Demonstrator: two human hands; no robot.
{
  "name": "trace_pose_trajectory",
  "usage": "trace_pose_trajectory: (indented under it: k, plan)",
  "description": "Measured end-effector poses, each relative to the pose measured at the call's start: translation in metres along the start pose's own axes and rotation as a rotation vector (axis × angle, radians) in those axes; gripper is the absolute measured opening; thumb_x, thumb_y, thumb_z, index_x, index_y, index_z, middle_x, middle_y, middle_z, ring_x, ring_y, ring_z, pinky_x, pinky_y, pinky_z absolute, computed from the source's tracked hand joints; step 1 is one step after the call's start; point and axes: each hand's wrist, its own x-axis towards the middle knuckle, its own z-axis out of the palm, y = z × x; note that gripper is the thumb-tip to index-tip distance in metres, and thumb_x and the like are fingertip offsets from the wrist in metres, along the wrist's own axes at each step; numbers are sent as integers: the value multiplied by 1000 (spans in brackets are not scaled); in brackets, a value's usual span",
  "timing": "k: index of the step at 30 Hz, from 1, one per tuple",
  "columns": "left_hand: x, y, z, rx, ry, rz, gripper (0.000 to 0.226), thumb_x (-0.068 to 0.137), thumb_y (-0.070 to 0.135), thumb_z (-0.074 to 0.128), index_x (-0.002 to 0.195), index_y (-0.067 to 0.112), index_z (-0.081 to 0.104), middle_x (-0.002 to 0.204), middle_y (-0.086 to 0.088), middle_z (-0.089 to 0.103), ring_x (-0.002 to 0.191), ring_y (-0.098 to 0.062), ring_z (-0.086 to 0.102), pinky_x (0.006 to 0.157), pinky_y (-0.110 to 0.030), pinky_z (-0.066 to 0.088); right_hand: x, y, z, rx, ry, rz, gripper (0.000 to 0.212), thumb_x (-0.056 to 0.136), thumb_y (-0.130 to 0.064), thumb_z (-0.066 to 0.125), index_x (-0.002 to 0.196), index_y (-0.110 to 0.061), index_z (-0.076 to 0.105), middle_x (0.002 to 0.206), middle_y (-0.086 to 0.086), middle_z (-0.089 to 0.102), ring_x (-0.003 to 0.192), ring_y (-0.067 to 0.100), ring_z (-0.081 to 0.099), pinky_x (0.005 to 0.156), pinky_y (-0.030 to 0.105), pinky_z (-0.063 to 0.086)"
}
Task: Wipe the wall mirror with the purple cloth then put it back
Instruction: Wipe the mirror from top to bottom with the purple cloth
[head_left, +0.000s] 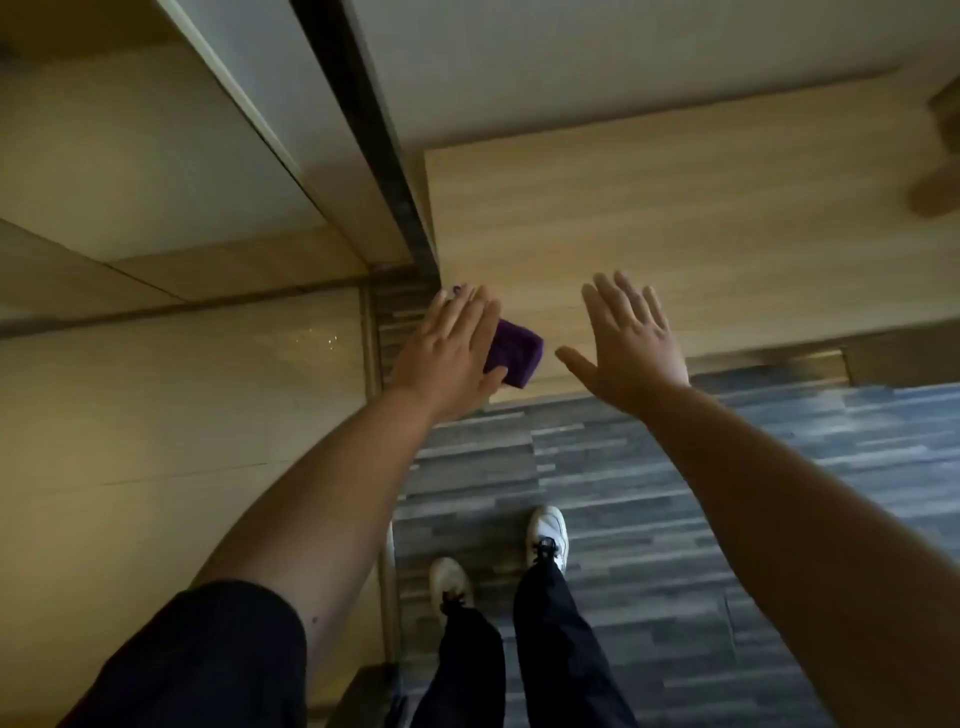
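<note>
Writing or brand names cannot be seen anywhere; the picture is a bit blurry and nothing has a label to read.

The purple cloth (514, 354) is folded into a small block. It lies on the light wooden tabletop (675, 208), near the front edge and close to the left corner. The left hand (452, 353) lies flat on top of the cloth with straight fingers, and its thumb touches the cloth's near side. The right hand (631, 345) is beside it, a little apart, held over the tabletop with its fingers spread wide and holding nothing.

To the left is the wall mirror (182, 389), a big shiny panel that shows warm yellow light. A dark strip (384, 156) runs up next to the tabletop's left corner. Behind the tabletop is a pale wall (623, 67).

The floor (675, 519) has gray planks in dark and light stripes. The person stands on it in white shoes (546, 535) and dark pants (561, 649). A dark short sleeve (208, 660) covers the top of the left arm.
</note>
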Motion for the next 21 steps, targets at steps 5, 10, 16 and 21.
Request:
trace_pose_trajectory:
  k: [5,10,16,21]
  plan:
    - [11,4,72,-8,-123,45,90,96,65,30,157,5,2,165,-15,2,152,-30,-3,123,-43,-6,10,10,69,-47,-97,-35,85,95,-67,28,156,-11,10,166,10,6,152,24,-4,122,43,-7]
    - [32,-12,110,-7,-82,151,96,92,73,26,157,5,7,165,-16,4,152,-29,-4,123,-44,-5,18,18,110,-36,-134,-51,84,95,-67,27,157,-12,9,166,9,2,152,23,-7,122,43,-7]
    - [52,-21,129,-17,55,253,91,93,70,32,154,2,23,160,-20,23,149,-36,17,123,-49,8,22,18,133,-24,-84,-61,83,96,-65,27,156,-9,15,164,11,11,152,26,1,123,47,2]
    - [56,-14,139,49,231,239,65,93,56,57,129,2,49,114,-18,60,102,-35,56,95,-47,44,21,15,131,-31,-67,-52,80,97,-63,27,155,-9,19,164,12,14,152,27,4,123,45,0]
